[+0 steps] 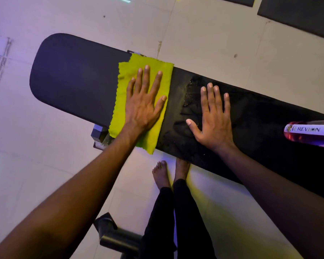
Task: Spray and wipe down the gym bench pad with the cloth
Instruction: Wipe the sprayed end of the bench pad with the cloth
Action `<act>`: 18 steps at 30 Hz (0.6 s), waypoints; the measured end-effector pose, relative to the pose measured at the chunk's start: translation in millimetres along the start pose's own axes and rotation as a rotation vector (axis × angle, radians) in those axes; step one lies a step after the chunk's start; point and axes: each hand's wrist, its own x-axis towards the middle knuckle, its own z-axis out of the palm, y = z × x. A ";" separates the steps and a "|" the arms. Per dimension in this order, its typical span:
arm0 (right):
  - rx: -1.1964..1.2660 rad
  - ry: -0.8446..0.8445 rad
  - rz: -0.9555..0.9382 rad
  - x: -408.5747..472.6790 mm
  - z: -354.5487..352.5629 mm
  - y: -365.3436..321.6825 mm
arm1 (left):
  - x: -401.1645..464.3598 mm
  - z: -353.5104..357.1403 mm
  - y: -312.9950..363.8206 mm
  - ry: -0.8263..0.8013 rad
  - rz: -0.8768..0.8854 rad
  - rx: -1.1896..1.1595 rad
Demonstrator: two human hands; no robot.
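Note:
A long black bench pad (77,79) runs from upper left to the right edge of the view. A yellow-green cloth (123,94) lies spread across the pad's width near its middle. My left hand (144,101) presses flat on the cloth with fingers straight and spread. My right hand (213,116) rests flat on the bare pad just to the right, where wet streaks and droplets shine. A spray bottle (310,133) with pink liquid and a white label lies on the pad at the right edge.
Pale floor tiles (213,34) surround the bench. Metal bench frame parts (99,135) show under the pad, and a dark frame leg (116,236) stands near my bare feet (168,174). Dark floor mats (297,14) lie at the top right.

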 end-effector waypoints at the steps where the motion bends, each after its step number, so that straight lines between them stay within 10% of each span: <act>1: -0.005 -0.001 0.003 -0.3 -0.7 -0.1 | -7.4 0.8 -1.1 0.010 -0.061 -0.009; 7: 0.014 0.021 0.119 -3.4 0.3 -2.9 | -75.2 9.8 34.5 -0.017 -0.234 0.024; 13: 0.042 0.009 0.090 -6.3 -0.8 2.3 | -10.6 -2.6 29.9 -0.077 0.162 0.026; 18: 0.046 -0.014 0.085 -37.7 -2.8 35.4 | -24.1 -3.2 27.3 -0.029 -0.087 -0.003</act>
